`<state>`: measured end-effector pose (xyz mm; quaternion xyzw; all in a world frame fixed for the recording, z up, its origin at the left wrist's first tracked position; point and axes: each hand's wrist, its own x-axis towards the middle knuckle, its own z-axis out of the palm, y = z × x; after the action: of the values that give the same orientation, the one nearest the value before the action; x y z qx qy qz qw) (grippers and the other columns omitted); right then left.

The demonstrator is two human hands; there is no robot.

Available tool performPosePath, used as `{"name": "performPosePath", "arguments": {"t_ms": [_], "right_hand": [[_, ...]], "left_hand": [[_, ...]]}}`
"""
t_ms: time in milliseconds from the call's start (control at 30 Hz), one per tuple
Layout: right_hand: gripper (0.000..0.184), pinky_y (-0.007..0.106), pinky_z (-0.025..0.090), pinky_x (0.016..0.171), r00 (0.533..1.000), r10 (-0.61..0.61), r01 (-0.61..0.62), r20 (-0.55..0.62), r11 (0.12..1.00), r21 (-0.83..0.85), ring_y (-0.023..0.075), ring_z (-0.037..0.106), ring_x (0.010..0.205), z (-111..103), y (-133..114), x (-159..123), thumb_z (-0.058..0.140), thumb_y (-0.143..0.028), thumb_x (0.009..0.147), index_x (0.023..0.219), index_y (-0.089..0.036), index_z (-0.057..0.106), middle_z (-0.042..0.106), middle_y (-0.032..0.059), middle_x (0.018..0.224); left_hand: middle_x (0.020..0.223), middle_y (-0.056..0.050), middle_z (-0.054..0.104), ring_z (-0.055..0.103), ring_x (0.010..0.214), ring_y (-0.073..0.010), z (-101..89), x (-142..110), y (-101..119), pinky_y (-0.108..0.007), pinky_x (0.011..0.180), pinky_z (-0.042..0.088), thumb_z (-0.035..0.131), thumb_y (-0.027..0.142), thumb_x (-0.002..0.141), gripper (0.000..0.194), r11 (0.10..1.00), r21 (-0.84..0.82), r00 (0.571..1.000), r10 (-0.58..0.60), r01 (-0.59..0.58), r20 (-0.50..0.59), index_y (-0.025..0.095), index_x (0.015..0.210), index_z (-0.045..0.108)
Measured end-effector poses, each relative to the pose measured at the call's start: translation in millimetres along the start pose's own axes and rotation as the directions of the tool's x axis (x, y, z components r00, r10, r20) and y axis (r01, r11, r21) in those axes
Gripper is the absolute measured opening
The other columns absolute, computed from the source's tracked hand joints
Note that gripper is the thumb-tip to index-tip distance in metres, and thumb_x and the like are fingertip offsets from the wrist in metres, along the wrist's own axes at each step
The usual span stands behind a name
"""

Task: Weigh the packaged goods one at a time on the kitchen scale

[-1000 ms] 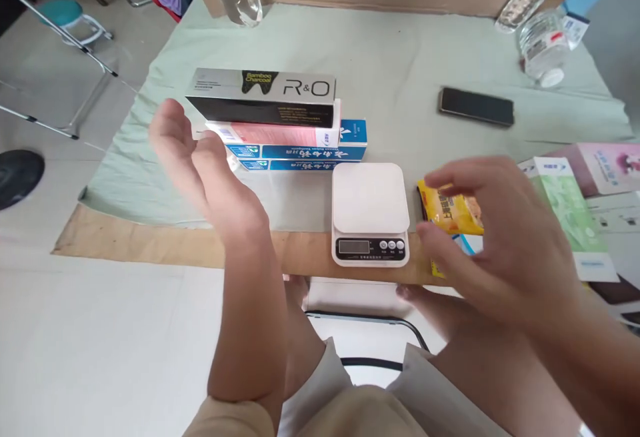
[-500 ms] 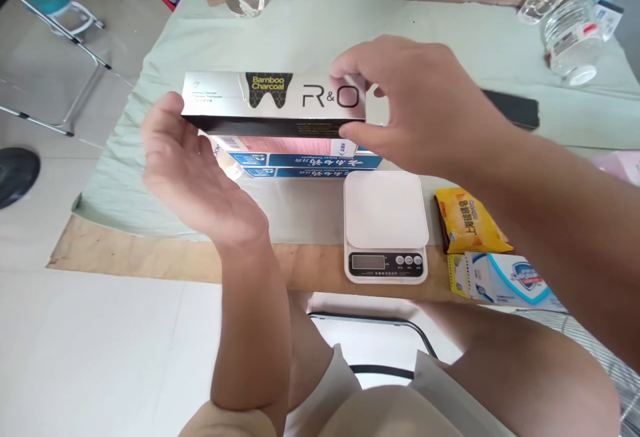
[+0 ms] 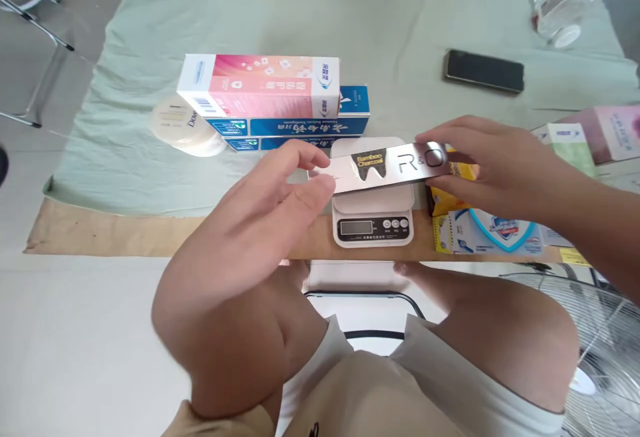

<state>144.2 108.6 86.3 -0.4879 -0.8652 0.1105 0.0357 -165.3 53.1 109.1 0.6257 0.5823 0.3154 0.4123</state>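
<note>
A silver and black toothpaste box marked "Bamboo Charcoal" is held level over the white kitchen scale. My left hand pinches its left end between thumb and fingers. At the other end, my right hand grips the box the same way. The box hides part of the weighing plate; whether it touches the plate I cannot tell. Left of the scale and farther back, a pink toothpaste box lies on top of stacked blue toothpaste boxes.
A white Dove container stands left of the stack. Right of the scale lie a yellow soap packet and a Safeguard box. Behind are a black phone and a clear bottle. A fan stands at lower right.
Both hands have brought the toothpaste box from above the stack toward me and rightward, over the scale. The pink box is now uncovered, and the view has tilted down.
</note>
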Motion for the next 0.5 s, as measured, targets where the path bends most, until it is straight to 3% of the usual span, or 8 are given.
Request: {"name": "performPosePath", "arguments": {"t_ms": [67, 100, 200, 300, 500], "right_hand": [[0.046, 0.05, 0.062, 0.093, 0.998, 0.003, -0.004, 0.068, 1.0, 0.011, 0.0319, 0.073, 0.109, 4.7, 2.5, 10.2, 0.052, -0.033, 0.093, 0.133, -0.02, 0.068, 0.071, 0.0162, 0.13], [0.047, 0.051, 0.061, 0.096, 0.995, 0.019, -0.02, 0.098, 1.0, 0.013, 0.0328, 0.072, 0.113, 5.7, 2.4, 14.0, 0.051, -0.031, 0.093, 0.136, -0.019, 0.067, 0.07, 0.0167, 0.134], [0.052, 0.052, 0.059, 0.104, 0.987, 0.09, -0.09, 0.131, 0.996, -0.011, 0.0349, 0.067, 0.126, 4.0, 0.2, 15.8, 0.055, -0.027, 0.093, 0.144, -0.018, 0.062, 0.064, 0.0175, 0.146], [0.058, 0.054, 0.056, 0.111, 0.99, 0.118, -0.116, 0.081, 0.993, -0.032, 0.0372, 0.062, 0.136, 0.1, 1.7, 5.2, 0.061, -0.032, 0.092, 0.149, -0.02, 0.059, 0.058, 0.0164, 0.154], [0.055, 0.053, 0.056, 0.109, 0.993, 0.116, -0.116, -0.002, 0.993, -0.01, 0.0375, 0.062, 0.136, 2.4, 10.0, -9.5, 0.058, -0.036, 0.092, 0.144, -0.02, 0.063, 0.062, 0.0153, 0.149]], "left_hand": [[0.104, -0.003, 0.074, 0.074, 0.096, -0.0261, 4.0, 10.2, -7.1, -0.038, 0.077, 0.063, 0.064, 0.051, 0.093, 0.023, 0.994, 0.066, 0.986, -0.099, 0.091, 0.133, 0.031, 0.1, 0.073], [0.111, -0.004, 0.074, 0.073, 0.1, -0.026, 5.8, 14.5, -10.4, -0.039, 0.08, 0.062, 0.062, 0.052, 0.095, 0.023, 0.99, 0.072, 0.98, -0.134, 0.124, 0.149, 0.032, 0.101, 0.071], [0.122, -0.004, 0.071, 0.072, 0.104, -0.0257, 8.6, 20.4, -17.7, -0.039, 0.081, 0.06, 0.059, 0.052, 0.098, 0.023, 0.985, 0.051, 0.984, -0.166, 0.163, 0.069, 0.032, 0.103, 0.07], [0.122, -0.006, 0.072, 0.071, 0.104, -0.0275, 6.9, 18.8, -19.9, -0.037, 0.074, 0.057, 0.065, 0.055, 0.094, 0.026, 0.975, 0.104, 0.981, -0.196, 0.194, 0.004, 0.032, 0.103, 0.071], [0.137, -0.008, 0.069, 0.071, 0.115, -0.0337, 6.1, 21.1, -18.3, -0.045, 0.084, 0.06, 0.067, 0.068, 0.086, 0.055, 0.888, 0.311, 0.933, -0.359, 0.338, 0.013, 0.032, 0.127, 0.065]]}}
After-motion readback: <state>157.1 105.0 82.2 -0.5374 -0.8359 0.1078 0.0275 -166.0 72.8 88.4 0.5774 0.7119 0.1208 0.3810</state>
